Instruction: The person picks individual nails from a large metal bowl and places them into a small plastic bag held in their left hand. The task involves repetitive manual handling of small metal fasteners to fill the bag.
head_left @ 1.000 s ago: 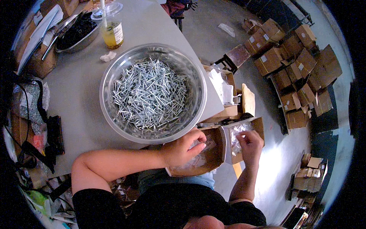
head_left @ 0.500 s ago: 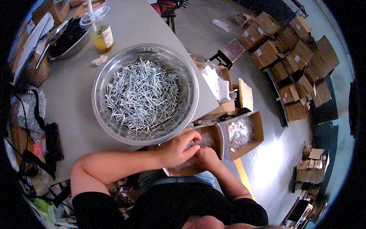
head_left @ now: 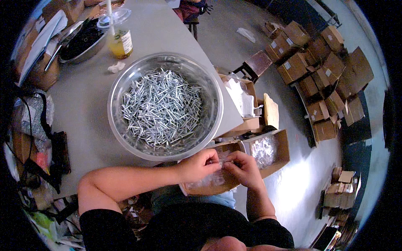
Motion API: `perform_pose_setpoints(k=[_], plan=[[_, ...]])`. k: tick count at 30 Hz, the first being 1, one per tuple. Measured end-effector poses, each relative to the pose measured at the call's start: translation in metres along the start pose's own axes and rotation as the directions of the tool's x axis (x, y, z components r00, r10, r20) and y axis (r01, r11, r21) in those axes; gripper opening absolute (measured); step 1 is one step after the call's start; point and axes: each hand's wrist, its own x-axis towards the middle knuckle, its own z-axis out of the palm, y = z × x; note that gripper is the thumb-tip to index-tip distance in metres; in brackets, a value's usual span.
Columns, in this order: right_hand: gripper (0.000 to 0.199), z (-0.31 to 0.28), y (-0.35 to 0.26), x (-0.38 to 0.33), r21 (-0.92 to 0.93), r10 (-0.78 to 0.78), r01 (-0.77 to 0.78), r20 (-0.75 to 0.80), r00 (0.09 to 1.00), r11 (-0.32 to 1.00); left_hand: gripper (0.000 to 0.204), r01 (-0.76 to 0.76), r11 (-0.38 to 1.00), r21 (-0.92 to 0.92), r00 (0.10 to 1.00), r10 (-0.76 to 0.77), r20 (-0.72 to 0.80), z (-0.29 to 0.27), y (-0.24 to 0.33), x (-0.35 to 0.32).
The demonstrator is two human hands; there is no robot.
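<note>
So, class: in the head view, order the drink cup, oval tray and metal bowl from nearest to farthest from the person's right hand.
From the right hand:
1. Metal bowl, ahead and to its left.
2. Drink cup, beyond the bowl, farther left.
3. Oval tray, left of the cup.

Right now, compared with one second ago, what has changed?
The right hand moved left, from the right-hand box to beside the left hand over the nearer box; any grip is unclear. The bowl of fasteners stayed put.
</note>
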Motion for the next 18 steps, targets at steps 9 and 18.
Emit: perform_pose_setpoints(k=[9,18], plan=[[0.017,-0.017,-0.087,0.053,-0.536,-0.556,0.5,0.066,0.828,0.68,0.03,-0.302,0.883,0.359,0.915,0.375,-0.152,0.016,-0.037,0.007],[0.053,0.034,-0.139,0.101,-0.599,-0.325,0.738,0.663,0.675,0.312,0.03,-0.247,0.933,0.261,0.933,0.302,-0.194,0.038,-0.077,0.018]])
